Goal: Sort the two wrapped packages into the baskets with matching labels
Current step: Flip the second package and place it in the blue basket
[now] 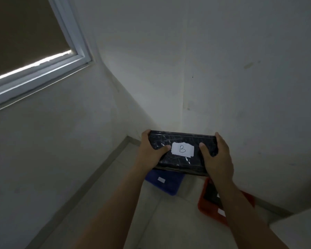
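We hold package (182, 153) "B" | left hand (150, 151), right hand (218, 157) wrapped round its ends, thumbs on top | above blue basket (166, 184) and red basket (207, 205), in room corner

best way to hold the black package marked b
By its two short ends, one hand from each side, as the left hand and right hand do now. The black package is long and flat, so this leaves its B label readable.
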